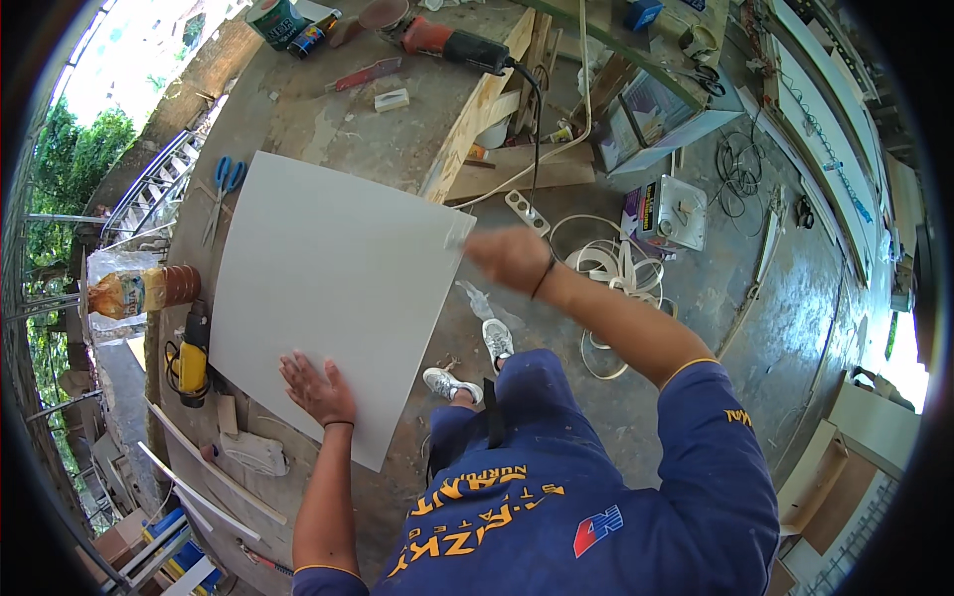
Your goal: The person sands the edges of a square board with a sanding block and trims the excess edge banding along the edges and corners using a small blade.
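Note:
A large flat pale-grey board (328, 258) lies on the worn workbench in front of me. My left hand (320, 389) rests on it near its close end, palm down and fingers spread. Over at the far right corner of the board is my right hand (509, 260), its fingers curled in and blurred by motion. A small whitish, smeared patch shows at its fingertips by the board's edge; what it is I cannot make out. Blue-handled scissors (228, 177) lie beside the board's left edge. Below them sits a yellow and black power tool (189, 368).
An angle grinder (437, 40) with its cord lies at the bench's far side, near a red-handled cutter (368, 74) and a green can (274, 22). Coiled white edging strip (616, 273) and a power strip (527, 211) lie on the floor to the right. A bottle (144, 291) lies at left.

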The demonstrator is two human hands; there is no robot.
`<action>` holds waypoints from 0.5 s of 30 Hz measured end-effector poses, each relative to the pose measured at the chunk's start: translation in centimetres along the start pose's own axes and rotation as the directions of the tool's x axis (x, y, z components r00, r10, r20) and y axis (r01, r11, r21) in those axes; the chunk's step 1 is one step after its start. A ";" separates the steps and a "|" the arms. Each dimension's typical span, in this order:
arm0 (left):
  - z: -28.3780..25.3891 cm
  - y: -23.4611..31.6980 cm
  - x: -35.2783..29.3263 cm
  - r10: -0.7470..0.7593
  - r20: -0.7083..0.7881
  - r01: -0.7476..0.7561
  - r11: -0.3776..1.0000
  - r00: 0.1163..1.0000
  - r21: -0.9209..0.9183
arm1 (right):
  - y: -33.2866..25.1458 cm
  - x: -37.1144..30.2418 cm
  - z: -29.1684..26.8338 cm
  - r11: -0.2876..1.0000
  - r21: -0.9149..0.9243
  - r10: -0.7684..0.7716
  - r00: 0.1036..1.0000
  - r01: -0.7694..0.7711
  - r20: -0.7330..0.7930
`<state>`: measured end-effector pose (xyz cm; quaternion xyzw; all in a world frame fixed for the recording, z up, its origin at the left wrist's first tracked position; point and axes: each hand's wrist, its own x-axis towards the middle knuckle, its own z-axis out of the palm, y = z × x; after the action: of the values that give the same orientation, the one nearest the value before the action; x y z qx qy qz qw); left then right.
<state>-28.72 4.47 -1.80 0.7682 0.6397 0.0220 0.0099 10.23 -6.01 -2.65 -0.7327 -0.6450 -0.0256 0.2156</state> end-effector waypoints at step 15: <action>-0.1 0.2 -0.1 -0.001 -0.004 0.001 1.000 1.000 -0.003 | -0.9 0.5 -2.1 0.996 0.084 -0.045 0.992 0.035 0.122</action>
<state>-28.57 4.34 -1.70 0.7679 0.6400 0.0245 0.0096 9.95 -6.22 -0.30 -0.7105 -0.6720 0.0421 0.2045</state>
